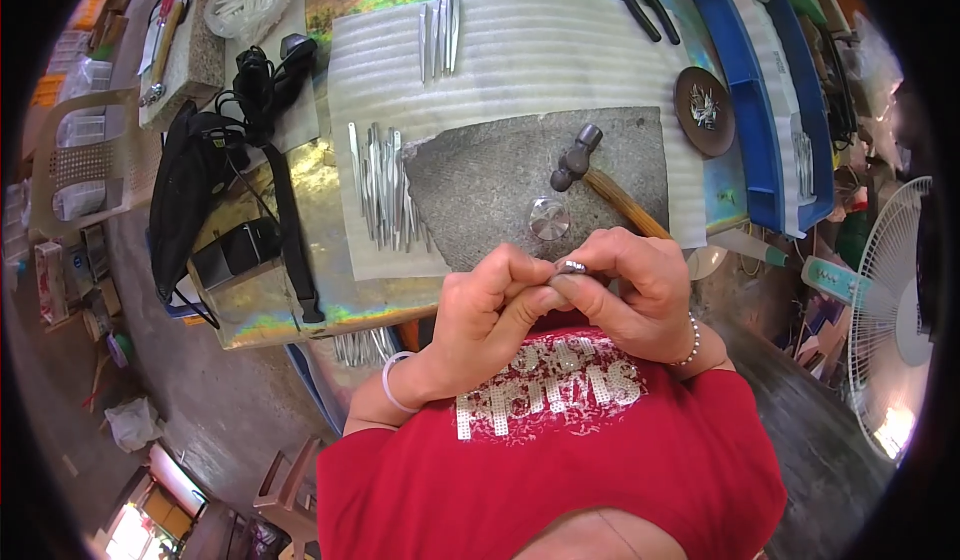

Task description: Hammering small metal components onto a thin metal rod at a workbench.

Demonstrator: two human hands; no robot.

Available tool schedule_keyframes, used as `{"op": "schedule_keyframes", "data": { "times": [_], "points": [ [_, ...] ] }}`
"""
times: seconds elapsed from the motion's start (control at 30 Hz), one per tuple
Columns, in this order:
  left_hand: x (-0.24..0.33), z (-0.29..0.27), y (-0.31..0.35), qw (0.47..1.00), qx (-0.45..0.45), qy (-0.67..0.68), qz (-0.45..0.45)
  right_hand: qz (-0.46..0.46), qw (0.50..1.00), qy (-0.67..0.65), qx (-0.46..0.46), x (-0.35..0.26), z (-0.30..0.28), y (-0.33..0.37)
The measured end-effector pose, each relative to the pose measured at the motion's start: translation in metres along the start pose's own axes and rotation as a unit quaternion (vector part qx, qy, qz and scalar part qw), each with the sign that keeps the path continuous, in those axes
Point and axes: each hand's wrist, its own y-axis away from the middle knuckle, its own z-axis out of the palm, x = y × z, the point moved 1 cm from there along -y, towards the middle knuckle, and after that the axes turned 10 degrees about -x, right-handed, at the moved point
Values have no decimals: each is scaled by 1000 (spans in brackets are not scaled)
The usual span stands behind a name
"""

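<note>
Just in front of my chest, both my hands meet at their fingertips around a small shiny metal piece (570,267). My right hand (640,280) pinches it between thumb and forefinger. The thumb and forefinger of my left hand (485,315) close on its other side, and fingers cover most of it. Beyond them lies a grey stone slab (480,165), with a round silvery metal disc (549,220) near its front. A ball-peen hammer (577,160) rests across the slab's right part, its wooden handle pointing toward my right hand.
Thin metal strips (380,190) lie left of the slab, several more (440,35) behind it. A brown dish (711,146) holds small metal bits at the right, near black-handled pliers (645,5) and a blue tray (742,80). At left lies a black bag (185,185); a fan (905,310) stands right.
</note>
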Motion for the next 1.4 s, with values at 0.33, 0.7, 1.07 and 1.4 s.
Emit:
{"op": "schedule_keyframes", "data": {
  "times": [0.33,0.7,1.07,1.4],
  "points": [
    [14,-12,-4,988,-81,37,-124,219,923,-315,-27,12,2,-10],
    [25,-26,-25,952,-123,150,-237,268,857,-439,16,25,9,-13],
    [42,-17,-27,943,-216,75,-243,192,879,-421,120,9,22,18],
    [37,2,-40,914,-291,86,-271,163,862,-449,169,13,19,49]
  ]
}}
